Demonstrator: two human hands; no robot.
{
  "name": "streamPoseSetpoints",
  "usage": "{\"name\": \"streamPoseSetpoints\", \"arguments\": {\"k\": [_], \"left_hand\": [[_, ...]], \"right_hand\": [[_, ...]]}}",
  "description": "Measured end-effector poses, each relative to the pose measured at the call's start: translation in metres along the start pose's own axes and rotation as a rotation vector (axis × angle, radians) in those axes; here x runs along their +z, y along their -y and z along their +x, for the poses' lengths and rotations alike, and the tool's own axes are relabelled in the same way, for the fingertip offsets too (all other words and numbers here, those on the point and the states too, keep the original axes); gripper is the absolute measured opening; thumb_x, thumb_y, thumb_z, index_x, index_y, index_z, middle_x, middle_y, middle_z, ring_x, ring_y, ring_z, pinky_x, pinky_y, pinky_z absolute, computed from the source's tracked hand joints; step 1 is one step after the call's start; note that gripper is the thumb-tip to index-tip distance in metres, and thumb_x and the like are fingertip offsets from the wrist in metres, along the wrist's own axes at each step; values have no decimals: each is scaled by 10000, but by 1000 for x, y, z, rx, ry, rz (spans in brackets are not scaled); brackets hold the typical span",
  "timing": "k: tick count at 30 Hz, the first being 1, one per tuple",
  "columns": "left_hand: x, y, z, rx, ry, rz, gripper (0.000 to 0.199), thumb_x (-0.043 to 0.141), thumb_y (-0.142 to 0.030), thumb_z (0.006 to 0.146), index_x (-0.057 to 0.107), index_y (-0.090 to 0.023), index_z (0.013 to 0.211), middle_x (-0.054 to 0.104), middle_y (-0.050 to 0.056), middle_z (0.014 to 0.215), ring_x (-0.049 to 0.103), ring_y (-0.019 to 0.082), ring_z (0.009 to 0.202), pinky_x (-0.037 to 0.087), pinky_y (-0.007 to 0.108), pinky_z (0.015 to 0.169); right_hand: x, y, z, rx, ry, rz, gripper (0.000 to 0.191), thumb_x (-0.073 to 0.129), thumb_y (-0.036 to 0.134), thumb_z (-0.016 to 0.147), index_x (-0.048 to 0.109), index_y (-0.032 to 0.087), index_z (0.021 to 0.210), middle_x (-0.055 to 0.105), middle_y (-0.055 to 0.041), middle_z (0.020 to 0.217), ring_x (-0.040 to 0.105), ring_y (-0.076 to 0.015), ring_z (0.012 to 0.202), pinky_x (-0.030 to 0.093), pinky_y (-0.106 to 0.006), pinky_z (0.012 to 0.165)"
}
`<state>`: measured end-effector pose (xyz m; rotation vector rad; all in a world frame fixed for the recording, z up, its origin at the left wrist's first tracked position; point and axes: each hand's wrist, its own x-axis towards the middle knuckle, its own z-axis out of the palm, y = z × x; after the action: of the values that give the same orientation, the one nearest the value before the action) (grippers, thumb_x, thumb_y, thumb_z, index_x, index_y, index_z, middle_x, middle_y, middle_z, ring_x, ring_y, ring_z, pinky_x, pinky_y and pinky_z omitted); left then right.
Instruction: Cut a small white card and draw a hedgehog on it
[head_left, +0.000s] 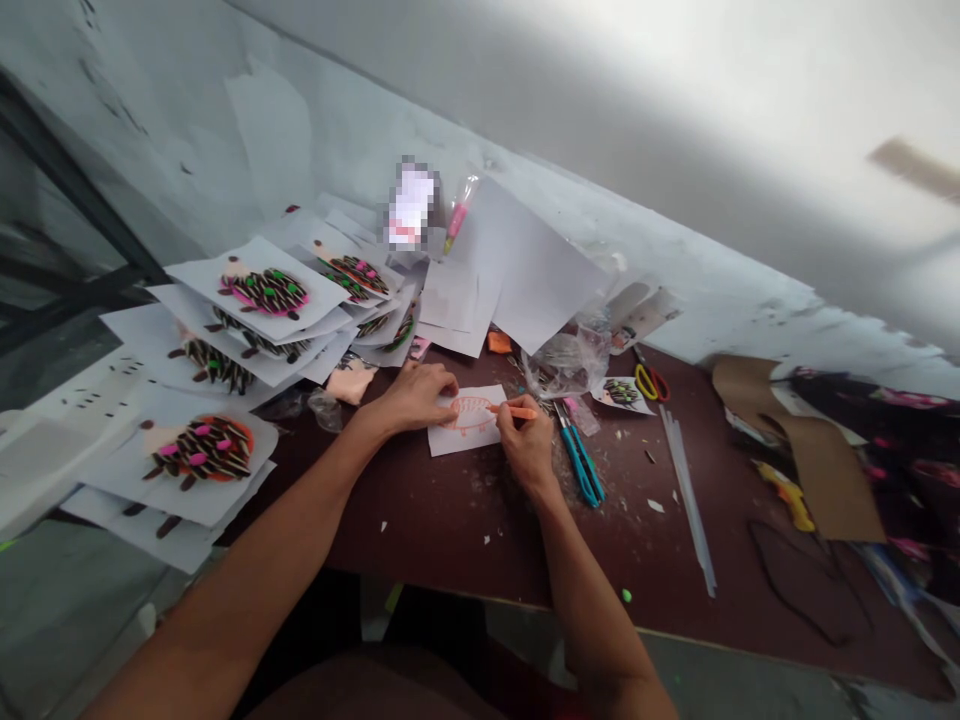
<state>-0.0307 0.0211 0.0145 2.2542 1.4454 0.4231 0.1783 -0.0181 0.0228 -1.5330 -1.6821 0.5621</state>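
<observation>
A small white sheet of paper (466, 442) lies on the dark red table, with an orange outline of a spiky animal on it. My left hand (418, 396) rests at the sheet's left edge, fingers stretched out and touching the paper. An orange marker (521, 412) is pinched in my right hand (527, 445), its tip on the drawing's right part. Just right of this hand lie teal-handled pliers or scissors (583, 468); their exact kind is unclear. A small hedgehog picture (624, 394) lies beyond them.
Stacked sheets with seed-covered hedgehogs (266, 290) fill the left side. A blurred-out phone (411, 205) leans at the wall behind larger white paper (544, 270). Yellow-red scissors (651, 382), clear glue sticks (688, 500) and a yellow glue gun (787, 495) with a cord lie right.
</observation>
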Motion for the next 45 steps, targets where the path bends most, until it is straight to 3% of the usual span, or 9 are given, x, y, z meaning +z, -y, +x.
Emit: {"name": "streamPoseSetpoints", "arguments": {"k": [9, 22, 29, 45], "left_hand": [[4, 3, 1, 11, -33, -8, 236, 648, -356, 734, 682, -218, 923, 670, 41, 983, 605, 247, 952, 391, 386, 893], [1, 0, 0, -7, -11, -22, 269, 654, -342, 729, 690, -195, 951, 662, 56, 997, 599, 256, 966, 390, 390, 907], [2, 2, 0, 0, -22, -10, 241, 649, -338, 735, 679, -206, 933, 665, 51, 985, 600, 251, 955, 392, 386, 883], [3, 2, 0, 13, -32, -5, 233, 640, -353, 735, 673, -217, 921, 657, 41, 962, 599, 242, 928, 389, 384, 879]], "right_hand": [[0, -1, 0, -19, 39, -56, 227, 521, 370, 856, 583, 200, 718, 590, 9, 609, 510, -131, 531, 348, -238, 522], [0, 4, -1, 6, 71, 32, 219, 526, 354, 823, 561, 202, 669, 588, 15, 589, 502, -122, 510, 359, -234, 517], [-6, 4, 3, 19, -38, 9, 198, 521, 337, 806, 551, 207, 660, 598, 8, 583, 512, -133, 513, 368, -239, 522], [-4, -2, 3, -12, 16, -76, 224, 519, 359, 833, 551, 208, 671, 561, 19, 582, 480, -124, 507, 331, -240, 518]]}}
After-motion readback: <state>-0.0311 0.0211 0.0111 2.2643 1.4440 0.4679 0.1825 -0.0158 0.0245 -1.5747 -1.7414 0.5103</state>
